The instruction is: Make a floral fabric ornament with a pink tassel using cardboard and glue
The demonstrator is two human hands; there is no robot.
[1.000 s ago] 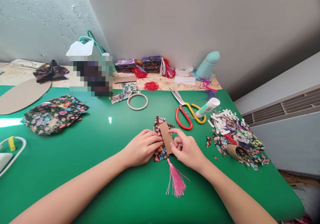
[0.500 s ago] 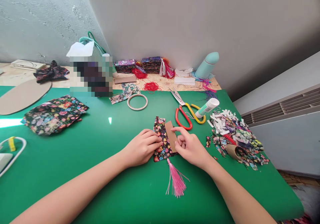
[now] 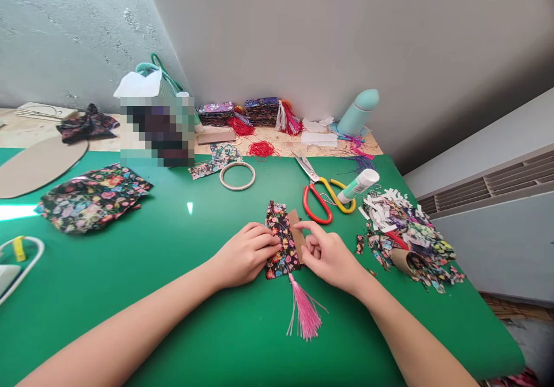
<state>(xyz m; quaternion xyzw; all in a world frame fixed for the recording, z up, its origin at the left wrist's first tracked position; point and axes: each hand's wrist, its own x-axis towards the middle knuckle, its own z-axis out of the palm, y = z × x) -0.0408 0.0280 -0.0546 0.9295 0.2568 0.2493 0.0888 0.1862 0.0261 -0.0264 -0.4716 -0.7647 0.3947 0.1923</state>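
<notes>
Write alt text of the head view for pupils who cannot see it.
The left hand rests on floral fabric with a pink tassel; the right hand touches a brown card strip along the fabric's right edge. Nearby on the green tabletop are scissors, a white tube, a ring and scraps.

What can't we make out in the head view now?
All head view:
Whatever's behind the pixelated block: masked.
White object: cut off by left edge.
Floral fabric, left part: covered by left hand.
Cardboard strip: partly behind right hand.
Glue stick label: too small to read.
</notes>
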